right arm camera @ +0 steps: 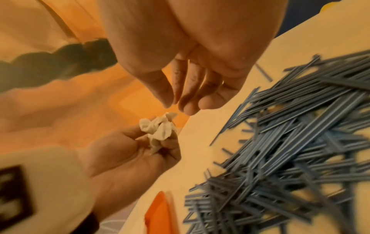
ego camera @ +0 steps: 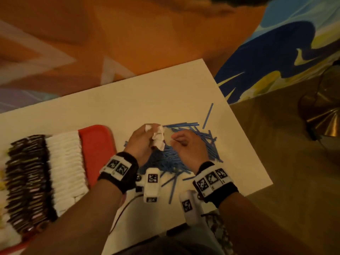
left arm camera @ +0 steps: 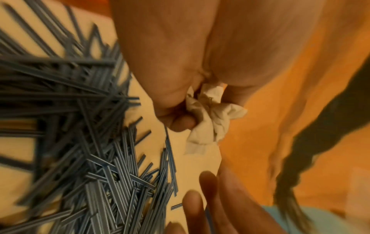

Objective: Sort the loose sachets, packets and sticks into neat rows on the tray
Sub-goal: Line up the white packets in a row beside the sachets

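A big loose pile of thin blue sticks [ego camera: 200, 144] [left arm camera: 80, 126] [right arm camera: 290, 142] lies on the white table [ego camera: 147, 92]. Over its left side my left hand [ego camera: 145, 140] [right arm camera: 130, 155] grips a crumpled white paper [ego camera: 159, 139] [left arm camera: 210, 120] [right arm camera: 160, 128] in its curled fingers. My right hand [ego camera: 185, 146] [right arm camera: 190, 88] hovers just to the right of it, fingers relaxed and nothing between them. The red tray [ego camera: 97, 144] sits at the left, holding a neat row of white sachets [ego camera: 66, 168] and rows of dark packets [ego camera: 27, 181].
A few stray sticks [ego camera: 207, 115] lie apart from the pile, towards the table's right and near edges. Bare tray floor shows right of the white row. An orange and blue patterned carpet [ego camera: 147, 34] surrounds the table, and a brass object [ego camera: 323, 111] stands at the right.
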